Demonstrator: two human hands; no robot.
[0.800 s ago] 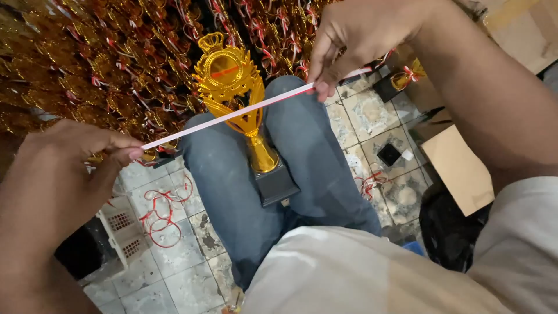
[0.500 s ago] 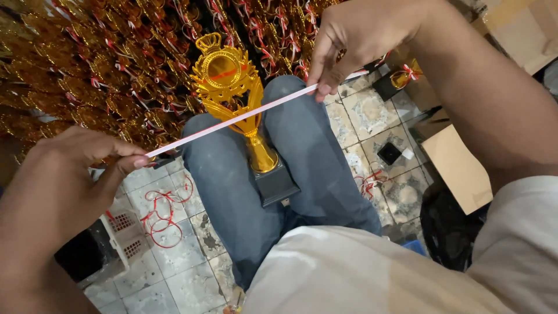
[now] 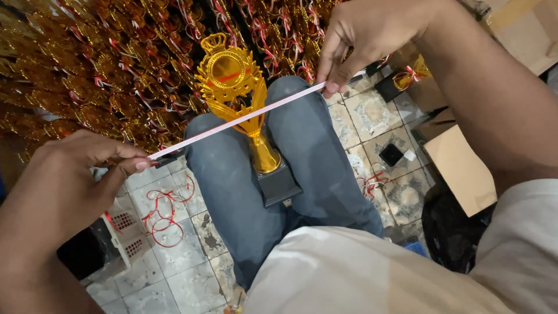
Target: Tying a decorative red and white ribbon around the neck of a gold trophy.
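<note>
A red-and-white ribbon [image 3: 238, 121] is stretched taut between my two hands. My left hand [image 3: 75, 174] pinches its lower end at the left. My right hand [image 3: 363, 35] pinches the upper end at the top right. Under the ribbon a gold trophy [image 3: 232, 81] with a round crowned top stands on a black base [image 3: 279, 185], held upright between my knees in blue jeans [image 3: 308, 151].
A dense mass of gold trophies with red-white ribbons [image 3: 104, 64] fills the top left. Loose ribbon loops [image 3: 163, 212] and a white basket [image 3: 119, 224] lie on the tiled floor. Cardboard pieces [image 3: 465, 168] and a small trophy [image 3: 404, 78] lie at right.
Both hands have shifted slightly to the right with the ribbon still taut; the view moved a little. Trophy stays between the knees.
</note>
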